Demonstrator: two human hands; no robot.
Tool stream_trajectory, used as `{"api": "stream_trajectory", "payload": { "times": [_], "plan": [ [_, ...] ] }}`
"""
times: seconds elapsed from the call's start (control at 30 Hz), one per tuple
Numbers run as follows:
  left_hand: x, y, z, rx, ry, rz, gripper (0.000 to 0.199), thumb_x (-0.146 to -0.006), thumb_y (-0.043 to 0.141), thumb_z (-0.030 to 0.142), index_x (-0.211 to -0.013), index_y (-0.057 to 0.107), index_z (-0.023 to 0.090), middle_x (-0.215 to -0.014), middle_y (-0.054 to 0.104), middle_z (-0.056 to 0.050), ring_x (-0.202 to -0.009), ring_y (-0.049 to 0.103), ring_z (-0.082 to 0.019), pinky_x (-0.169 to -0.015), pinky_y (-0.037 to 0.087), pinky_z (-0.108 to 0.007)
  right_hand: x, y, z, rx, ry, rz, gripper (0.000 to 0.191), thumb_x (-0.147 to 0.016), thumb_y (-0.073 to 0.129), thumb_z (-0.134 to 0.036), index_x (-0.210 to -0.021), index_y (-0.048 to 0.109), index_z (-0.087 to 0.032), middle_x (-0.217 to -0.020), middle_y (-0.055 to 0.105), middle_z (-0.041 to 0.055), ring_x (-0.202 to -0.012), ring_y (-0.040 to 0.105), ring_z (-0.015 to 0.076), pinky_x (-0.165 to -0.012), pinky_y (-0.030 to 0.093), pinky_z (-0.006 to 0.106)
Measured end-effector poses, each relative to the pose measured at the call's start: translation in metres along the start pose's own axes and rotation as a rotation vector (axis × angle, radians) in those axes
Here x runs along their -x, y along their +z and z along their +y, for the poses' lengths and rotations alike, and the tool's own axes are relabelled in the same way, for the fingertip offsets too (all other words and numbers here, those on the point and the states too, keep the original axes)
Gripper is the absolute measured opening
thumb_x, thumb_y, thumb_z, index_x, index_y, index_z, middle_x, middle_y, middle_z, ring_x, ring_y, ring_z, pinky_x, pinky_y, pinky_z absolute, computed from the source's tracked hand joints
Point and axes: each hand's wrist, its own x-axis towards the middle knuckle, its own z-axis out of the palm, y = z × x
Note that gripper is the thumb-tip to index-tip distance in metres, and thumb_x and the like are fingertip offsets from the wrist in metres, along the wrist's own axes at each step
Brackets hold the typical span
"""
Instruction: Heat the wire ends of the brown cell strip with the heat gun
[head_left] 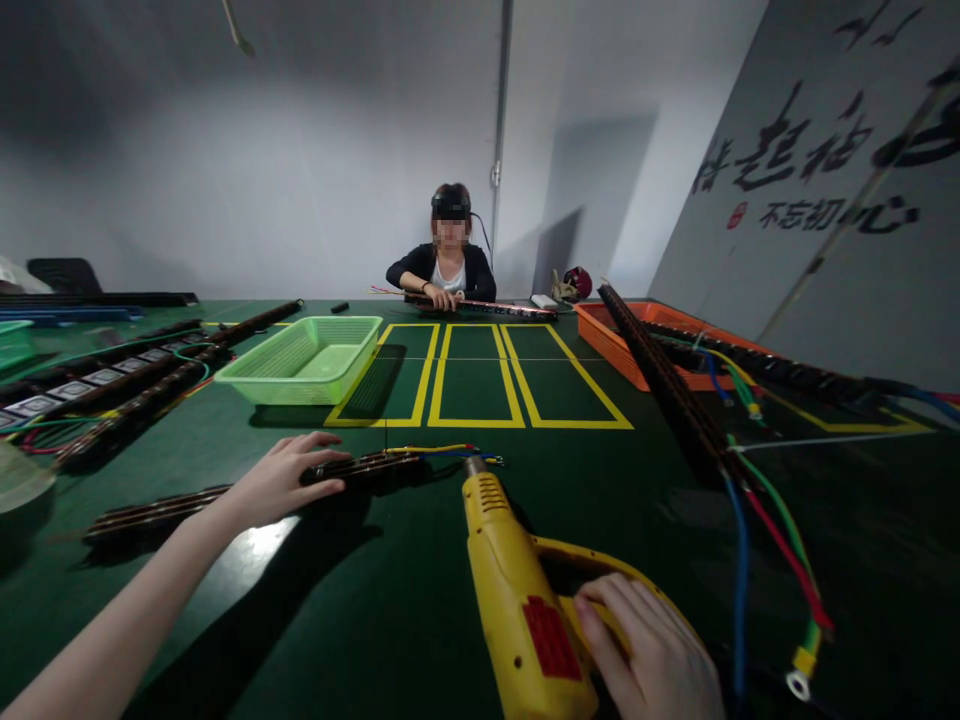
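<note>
My right hand grips the handle of a yellow electric screwdriver at the bottom centre, with its tip pointing away from me. That tip sits by the right end of a long dark strip lying across the green table. Short yellow, blue and green wires stick out of the strip's end. My left hand lies flat on top of the strip near its middle, fingers spread and pressing it down.
A green plastic basket stands ahead on the left, an orange tray on the right. More dark strips with coloured wires lie on both sides. Yellow tape rectangles mark the middle. A person sits at the far edge.
</note>
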Motion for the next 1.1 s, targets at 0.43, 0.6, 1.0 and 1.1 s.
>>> {"api": "stream_trajectory", "payload": {
  "times": [0.43, 0.6, 1.0, 1.1],
  "plan": [
    [-0.112, 0.036, 0.098, 0.148, 0.131, -0.232, 0.031, -0.087, 0.045, 0.039, -0.091, 0.064, 0.015, -0.079, 0.065, -0.006, -0.070, 0.059, -0.017, -0.062, 0.041, -0.025, 0.003, -0.002, -0.007, 0.099, 0.007, 0.032, 0.026, -0.092, 0.038, -0.036, -0.080, 0.057, -0.024, -0.074, 0.061, -0.0019, -0.073, 0.057, 0.0139, -0.065, 0.038, 0.026],
    [-0.116, 0.049, 0.089, 0.560, 0.092, -0.170, 0.040, -0.083, 0.046, 0.052, -0.078, 0.061, 0.015, -0.068, 0.059, -0.001, -0.062, 0.052, -0.013, -0.057, 0.037, -0.022, 0.005, -0.003, -0.011, 0.112, 0.013, 0.065, 0.029, -0.093, 0.036, -0.037, -0.079, 0.057, -0.023, -0.073, 0.060, -0.0019, -0.071, 0.057, 0.0136, -0.065, 0.038, 0.026],
    [-0.120, 0.064, 0.082, 1.042, -0.227, 0.399, 0.027, -0.082, 0.045, 0.041, -0.093, 0.048, 0.016, -0.091, 0.057, -0.007, -0.084, 0.058, -0.018, -0.075, 0.047, -0.032, 0.008, -0.001, -0.005, 0.155, -0.002, 0.037, 0.027, -0.092, 0.038, -0.038, -0.084, 0.060, -0.024, -0.078, 0.065, -0.0023, -0.075, 0.060, 0.0141, -0.068, 0.042, 0.026],
    [-0.111, 0.055, 0.095, 0.592, -0.046, 0.498, 0.022, -0.084, 0.041, 0.022, -0.104, 0.048, 0.017, -0.108, 0.053, -0.010, -0.102, 0.052, -0.020, -0.088, 0.043, -0.037, 0.000, -0.007, -0.016, 0.155, -0.024, 0.022, 0.030, -0.093, 0.035, -0.038, -0.086, 0.061, -0.024, -0.080, 0.066, -0.0038, -0.075, 0.062, 0.0123, -0.067, 0.044, 0.025]
  ]
}}
